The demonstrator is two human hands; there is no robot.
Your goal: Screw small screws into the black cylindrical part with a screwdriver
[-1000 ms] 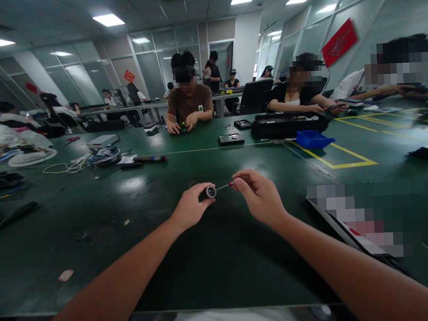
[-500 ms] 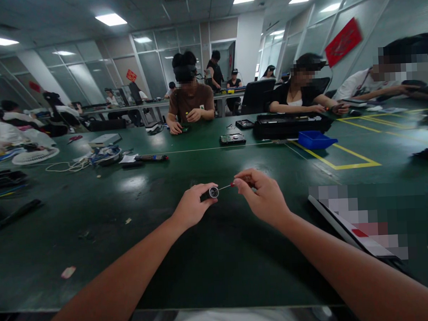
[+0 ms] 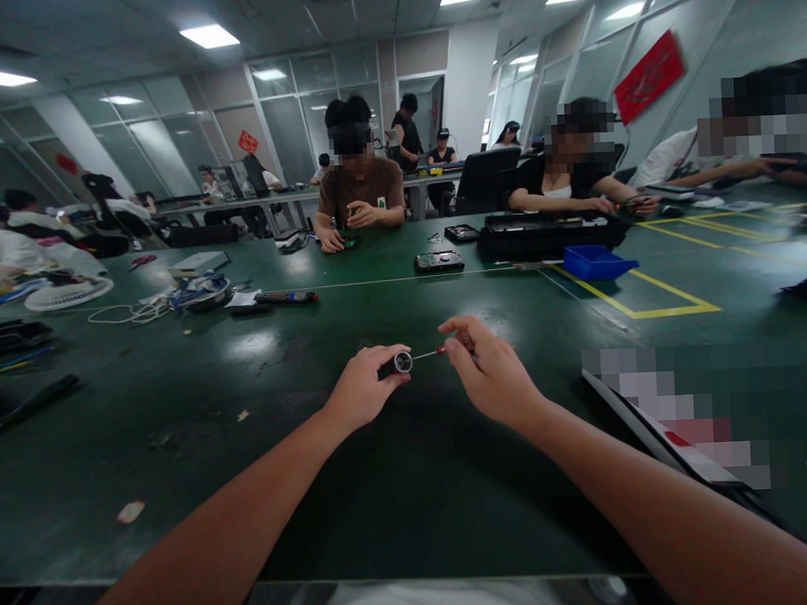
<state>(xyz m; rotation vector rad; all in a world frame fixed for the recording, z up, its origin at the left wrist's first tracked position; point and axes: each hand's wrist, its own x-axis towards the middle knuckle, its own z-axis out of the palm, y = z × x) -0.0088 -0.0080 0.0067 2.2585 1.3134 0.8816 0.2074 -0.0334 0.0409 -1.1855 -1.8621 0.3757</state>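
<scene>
Near the middle of the view, my left hand (image 3: 364, 389) is closed around a black cylindrical part (image 3: 389, 368), whose round silvery rim faces me and to the right. My right hand (image 3: 490, 366) holds a screwdriver (image 3: 427, 355) with a thin metal shaft and a reddish handle. The shaft points left and its tip reaches the rim of the black part. Most of the handle is hidden by my right fingers, and whether the tip sits in a screw is too small to tell.
Beyond my hands on the green table (image 3: 359, 518) lie a hard drive (image 3: 439, 262), a blue bin (image 3: 597, 264), a long black casing (image 3: 551, 235), and a pen-like tool (image 3: 286, 298). A white-edged panel (image 3: 656, 430) rests beside my right forearm. Several people sit across and around.
The fingers of my right hand have shifted slightly on the screwdriver handle. My left hand and the black part have stayed in place.
</scene>
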